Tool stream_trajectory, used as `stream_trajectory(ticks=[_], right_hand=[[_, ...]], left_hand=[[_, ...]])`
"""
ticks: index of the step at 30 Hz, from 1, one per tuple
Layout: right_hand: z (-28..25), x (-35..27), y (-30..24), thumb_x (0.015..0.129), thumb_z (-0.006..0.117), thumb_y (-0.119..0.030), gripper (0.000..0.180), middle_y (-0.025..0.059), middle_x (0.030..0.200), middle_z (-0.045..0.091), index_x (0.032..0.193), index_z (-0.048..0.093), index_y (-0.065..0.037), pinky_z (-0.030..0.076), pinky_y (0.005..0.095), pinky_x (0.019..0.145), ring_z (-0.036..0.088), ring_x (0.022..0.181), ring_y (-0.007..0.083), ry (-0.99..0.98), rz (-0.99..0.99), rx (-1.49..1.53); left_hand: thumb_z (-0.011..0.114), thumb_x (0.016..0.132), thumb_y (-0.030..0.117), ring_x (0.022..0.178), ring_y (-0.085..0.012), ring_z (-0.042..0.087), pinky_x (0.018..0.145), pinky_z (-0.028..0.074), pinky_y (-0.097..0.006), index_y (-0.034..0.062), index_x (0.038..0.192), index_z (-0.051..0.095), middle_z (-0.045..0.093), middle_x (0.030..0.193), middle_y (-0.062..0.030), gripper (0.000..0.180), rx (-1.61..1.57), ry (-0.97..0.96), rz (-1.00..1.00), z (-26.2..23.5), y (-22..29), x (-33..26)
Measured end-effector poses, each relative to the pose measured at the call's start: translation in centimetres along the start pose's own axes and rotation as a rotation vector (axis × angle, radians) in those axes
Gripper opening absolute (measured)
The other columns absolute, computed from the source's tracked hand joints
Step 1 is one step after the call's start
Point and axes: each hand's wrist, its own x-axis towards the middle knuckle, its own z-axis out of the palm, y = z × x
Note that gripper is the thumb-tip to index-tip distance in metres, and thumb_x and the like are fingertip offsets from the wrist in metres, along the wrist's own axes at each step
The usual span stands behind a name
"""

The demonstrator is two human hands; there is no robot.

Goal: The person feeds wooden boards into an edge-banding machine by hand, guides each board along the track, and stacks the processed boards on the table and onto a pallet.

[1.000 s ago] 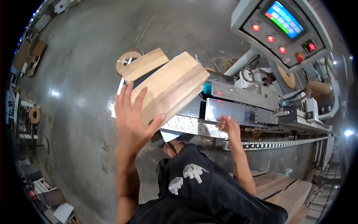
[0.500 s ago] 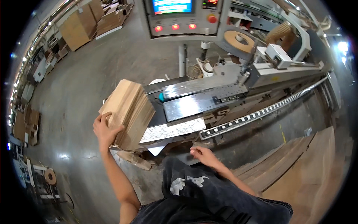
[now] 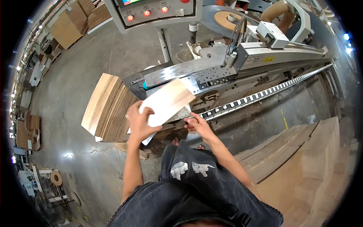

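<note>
A thin rectangular wooden panel [image 3: 168, 100], pale and shiny with glare, is tilted over the metal bed of a machine [image 3: 181, 72]. My left hand [image 3: 140, 123] grips its near left end, thumb and fingers spread around the edge. Close to the panel's near right side, my right hand [image 3: 199, 126] has its fingers loosely curled and slightly apart, with nothing visible in them. A stack of similar wood-grain panels [image 3: 109, 108] stands just left of my left hand. Beneath the held panel, part of a speckled white surface [image 3: 184, 112] shows.
A control box [image 3: 151, 15] with lit red buttons overhangs the machine. Behind the bed lies a reel of banding [image 3: 230, 20]. A roller track [image 3: 261, 90] runs off to the right. Large wooden boards [image 3: 298, 162] are piled at lower right.
My left hand has moved right from the stack and now holds one panel over the machine bed. My right hand has come up beside it. The view has shifted.
</note>
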Motion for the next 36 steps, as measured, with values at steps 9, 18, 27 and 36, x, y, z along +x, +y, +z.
stream_trajectory(ticks=[9, 18, 27, 36], right_hand=[[2.3, 8.6, 1.0, 0.091, 0.071, -0.002, 0.088, 0.0163, 0.135, 0.056, 0.163, 0.021, 0.000, 0.056, 0.0318, 0.082, 0.064, 0.105, 0.0213, 0.336, -0.104, 0.013], [4.1, 13.4, 2.6, 0.078, 0.093, -0.029, 0.121, 0.0370, 0.169, 0.000, 0.160, 0.015, 0.015, 0.027, 0.0524, 0.126, 0.017, 0.156, 0.0518, 0.629, -0.207, -0.972], [4.2, 15.2, 4.2, 0.081, 0.089, -0.019, 0.125, 0.0397, 0.167, -0.014, 0.160, -0.002, 0.016, 0.033, 0.0527, 0.122, 0.015, 0.153, 0.0599, 0.753, -0.426, -0.988], [-1.1, 14.8, 0.3, 0.074, 0.095, -0.037, 0.134, 0.0382, 0.168, -0.016, 0.156, 0.007, 0.022, 0.039, 0.0514, 0.115, 0.028, 0.150, 0.0564, 0.776, -0.288, -0.899]], left_hand=[[0.096, 0.052, 0.036, 0.136, -0.0456, 0.040, 0.112, 0.031, -0.055, 0.0174, 0.109, 0.069, 0.046, 0.148, -0.0228, 0.066, -0.187, -0.166, 0.112, 14.5, -5.9, 6.8], [0.089, 0.071, 0.028, 0.146, -0.0476, 0.036, 0.122, 0.030, -0.056, 0.0116, 0.124, 0.070, 0.039, 0.161, -0.0234, 0.059, -0.250, -0.173, 0.187, 17.5, -7.0, 10.4], [0.091, 0.067, 0.028, 0.143, -0.0420, 0.043, 0.120, 0.035, -0.056, 0.0126, 0.119, 0.075, 0.044, 0.161, -0.0169, 0.057, -0.274, -0.205, 0.107, 17.5, -5.0, 11.8], [0.068, 0.103, 0.018, 0.136, -0.0344, 0.059, 0.105, 0.056, -0.043, -0.0018, 0.143, 0.057, 0.047, 0.156, -0.0239, 0.046, -0.825, -0.336, -0.175, 18.4, -1.4, 13.6]])
